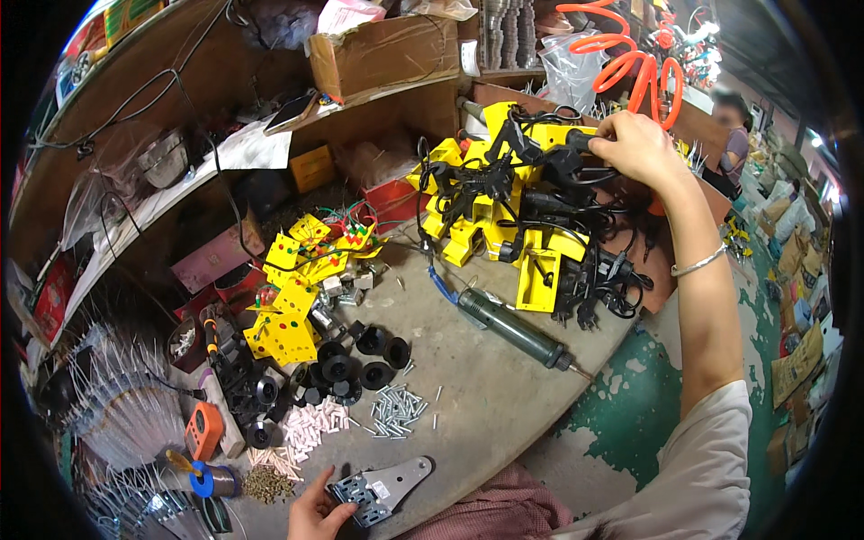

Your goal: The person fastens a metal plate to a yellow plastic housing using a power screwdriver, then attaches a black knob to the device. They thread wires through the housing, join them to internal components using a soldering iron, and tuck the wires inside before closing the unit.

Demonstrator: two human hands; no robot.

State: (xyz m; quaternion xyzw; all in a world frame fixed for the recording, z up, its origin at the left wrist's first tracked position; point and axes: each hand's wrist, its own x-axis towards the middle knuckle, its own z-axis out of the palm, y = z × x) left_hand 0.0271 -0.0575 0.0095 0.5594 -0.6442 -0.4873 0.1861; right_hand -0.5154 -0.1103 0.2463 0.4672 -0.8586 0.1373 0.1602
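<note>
Metal bracket (393, 490), grey, with a slotted squarish end and a tapering, rounded tip, is at the near edge of the grey worktop (477, 387), its slotted end by the left hand (310, 517). That hand's thumb touches the bracket and its forefinger is spread apart; whether the two clamp it, or whether it is lifted, I cannot tell. Across the worktop, the right hand (635, 151) has thumb and fingers closed on a black cylindrical piece (580, 140) at the top of a heap of yellow boxlike housings (537, 281) and black plugged cords (589, 286). Just below the heap lies a dark green cylindrical power screwdriver (508, 326), its bit pointing toward the worktop's edge. Beyond the bracket, farther left, are loose silver screws (398, 411), small pale pink cylinders (315, 423), round black plastic cups (371, 339) and yellow plates (286, 310) dotted red and green. A blue-flanged spool (209, 481) stands near an orange device (204, 430). Above the heap hangs an orange coiled hose (623, 67); a person (733, 144) is in the background.
</note>
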